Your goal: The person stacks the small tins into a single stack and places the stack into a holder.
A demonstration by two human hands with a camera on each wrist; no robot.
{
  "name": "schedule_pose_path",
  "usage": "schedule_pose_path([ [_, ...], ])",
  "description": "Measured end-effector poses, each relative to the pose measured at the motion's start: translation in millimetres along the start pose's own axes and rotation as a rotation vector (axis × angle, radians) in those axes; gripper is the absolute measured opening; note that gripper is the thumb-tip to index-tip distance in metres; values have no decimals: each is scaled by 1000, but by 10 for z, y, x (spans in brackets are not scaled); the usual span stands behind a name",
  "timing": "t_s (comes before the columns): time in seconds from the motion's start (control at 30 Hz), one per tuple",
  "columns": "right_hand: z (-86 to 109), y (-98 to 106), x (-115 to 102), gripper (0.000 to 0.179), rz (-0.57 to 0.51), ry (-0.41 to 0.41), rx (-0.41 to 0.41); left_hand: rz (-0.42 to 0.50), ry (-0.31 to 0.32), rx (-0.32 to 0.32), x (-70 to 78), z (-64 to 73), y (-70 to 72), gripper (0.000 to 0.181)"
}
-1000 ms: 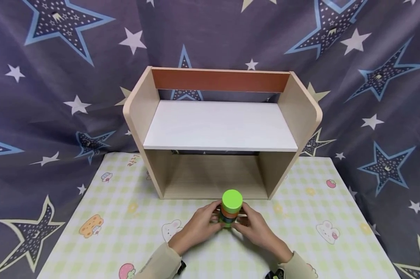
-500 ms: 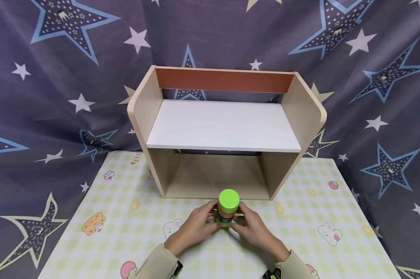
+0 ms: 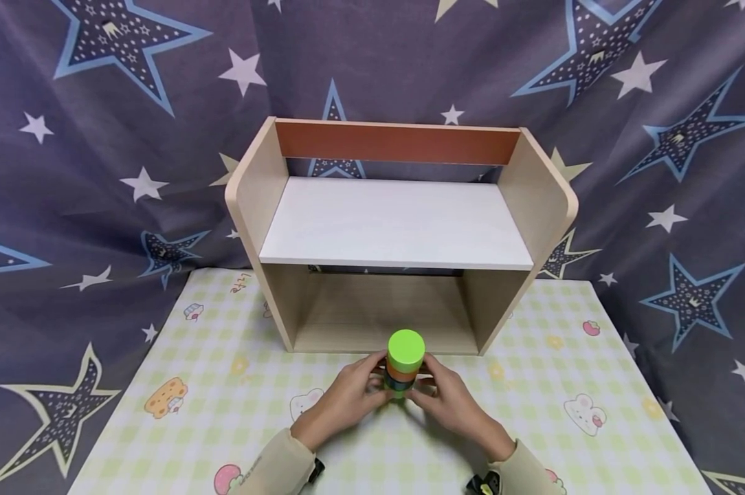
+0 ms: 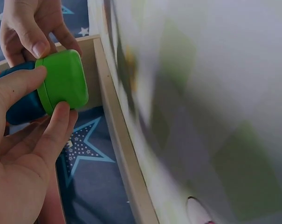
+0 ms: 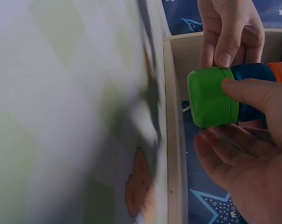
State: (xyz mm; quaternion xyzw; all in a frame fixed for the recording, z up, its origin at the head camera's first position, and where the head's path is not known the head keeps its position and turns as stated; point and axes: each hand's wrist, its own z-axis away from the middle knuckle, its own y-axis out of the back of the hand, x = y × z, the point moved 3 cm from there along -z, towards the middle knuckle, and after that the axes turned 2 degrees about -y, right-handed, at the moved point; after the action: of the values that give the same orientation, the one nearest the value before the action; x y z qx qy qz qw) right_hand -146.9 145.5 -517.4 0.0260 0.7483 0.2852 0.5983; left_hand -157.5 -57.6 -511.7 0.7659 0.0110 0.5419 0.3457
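Note:
A stack of coloured rounded blocks [image 3: 405, 350] stands upright between my hands, in front of the shelf [image 3: 396, 223]. From the top its pieces are bright green, orange, dark blue and green. My left hand [image 3: 348, 395] pinches the lower part from the left. On the other side my right hand [image 3: 456, 402] pinches it with thumb and fingers. In the left wrist view the bottom green block [image 4: 64, 81] sits between my thumb and fingertips. The right wrist view shows that green block [image 5: 211, 97] too, apparently just above the tabletop. The upper pieces are partly cut off in both wrist views.
The shelf has a white upper board, pale wood side panels and a brown back rail. It stands on a table with a green checked cloth [image 3: 218, 385] printed with cartoon figures. A dark star-patterned curtain [image 3: 88, 206] hangs behind and at both sides.
Over the last half second the stack has risen slightly, with both hands still holding it. Before that, the whole head view shifted a little.

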Motion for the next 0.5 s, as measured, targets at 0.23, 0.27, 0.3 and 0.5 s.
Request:
schedule_pose_path([
  [0.23, -22, 71, -70, 63, 29, 28, -1, 28, -20, -9, 52, -48, 47, 70],
  [0.27, -25, 83, -82, 63, 31, 35, 0, 29, -27, -8, 58, -56, 52, 70],
  [0.3, -28, 95, -94, 63, 34, 39, 0, 29, -35, -9, 67, -62, 57, 70],
  [0.5, -42, 144, -132, 62, 49, 55, -6, 42, -59, -8, 111, -87, 88, 70],
])
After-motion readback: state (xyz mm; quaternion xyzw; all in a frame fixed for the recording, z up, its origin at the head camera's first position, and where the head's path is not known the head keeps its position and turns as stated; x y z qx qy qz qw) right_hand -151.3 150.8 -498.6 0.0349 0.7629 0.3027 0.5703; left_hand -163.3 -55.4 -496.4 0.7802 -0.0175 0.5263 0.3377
